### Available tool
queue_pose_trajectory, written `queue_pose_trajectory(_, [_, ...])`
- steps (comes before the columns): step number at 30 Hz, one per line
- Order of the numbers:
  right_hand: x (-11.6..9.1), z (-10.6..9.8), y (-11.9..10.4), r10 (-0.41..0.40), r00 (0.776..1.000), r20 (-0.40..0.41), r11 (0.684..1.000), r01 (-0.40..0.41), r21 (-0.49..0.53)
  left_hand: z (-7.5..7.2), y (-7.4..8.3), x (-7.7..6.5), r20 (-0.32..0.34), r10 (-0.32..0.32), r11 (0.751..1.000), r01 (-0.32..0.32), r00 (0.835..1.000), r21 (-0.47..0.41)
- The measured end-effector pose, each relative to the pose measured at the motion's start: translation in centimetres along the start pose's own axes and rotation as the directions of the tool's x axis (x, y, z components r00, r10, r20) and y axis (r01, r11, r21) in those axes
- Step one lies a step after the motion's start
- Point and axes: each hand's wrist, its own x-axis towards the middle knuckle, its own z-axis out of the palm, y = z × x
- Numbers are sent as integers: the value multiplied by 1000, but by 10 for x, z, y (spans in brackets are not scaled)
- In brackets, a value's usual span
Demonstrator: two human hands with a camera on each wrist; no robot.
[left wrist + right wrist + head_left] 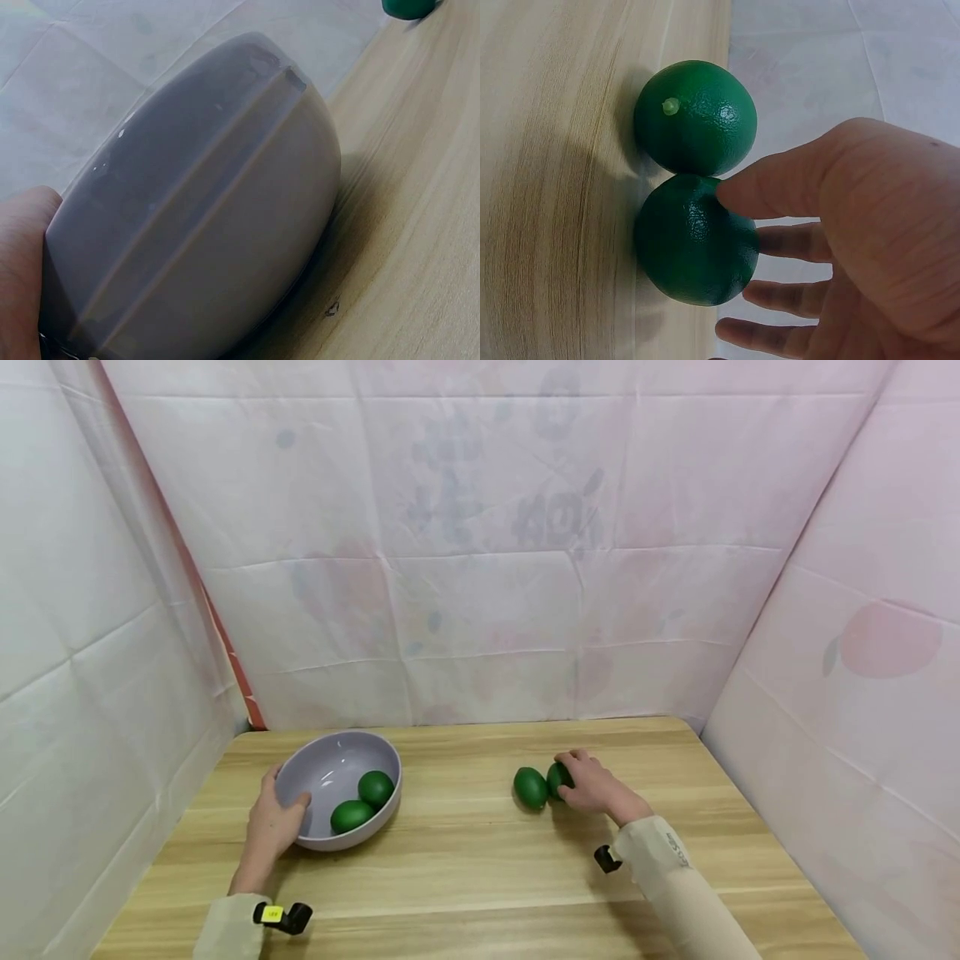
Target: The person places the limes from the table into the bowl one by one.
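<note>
across the wooden table (465, 868), my half-curled right hand (592, 785) grips the rightmost green fruit (690, 251), well right of the bowl (317, 772) whose rim my left hand (272, 822) pinches.

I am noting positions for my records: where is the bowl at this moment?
In the head view, the gray bowl is at the left side of the wooden table, its rim gripped by the left hand.

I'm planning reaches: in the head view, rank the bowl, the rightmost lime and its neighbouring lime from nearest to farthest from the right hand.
1. Rightmost lime, at the right hand.
2. Neighbouring lime, just left of it.
3. Grey bowl, farther left, held by the left hand.
</note>
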Motion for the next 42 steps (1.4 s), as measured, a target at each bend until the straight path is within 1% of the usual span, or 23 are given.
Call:
queue_pose_trajectory(9, [-1,-1,-3,-8,1000,10,1000,8,15,1,-1,-1,-4,-1,1000,1,1000,3])
queue_pose_trajectory(20, [-2,7,1,-21,1000,5,999,20,45,2,-1,-2,3,-8,1000,8,1000,-2])
queue_pose_trajectory(25, [-1,9,2,-31,999,-19,998,32,49,2,0,-2,-7,-9,1000,9,1000,0])
queue_pose_trajectory(34, [2,11,7,-46,998,-44,998,48,36,2,-1,-2,-2,-15,1000,15,1000,-3])
queue_pose_trajectory(42, [1,13,11,-26,997,-70,999,29,43,3,2,-3,-7,-8,1000,8,1000,-1])
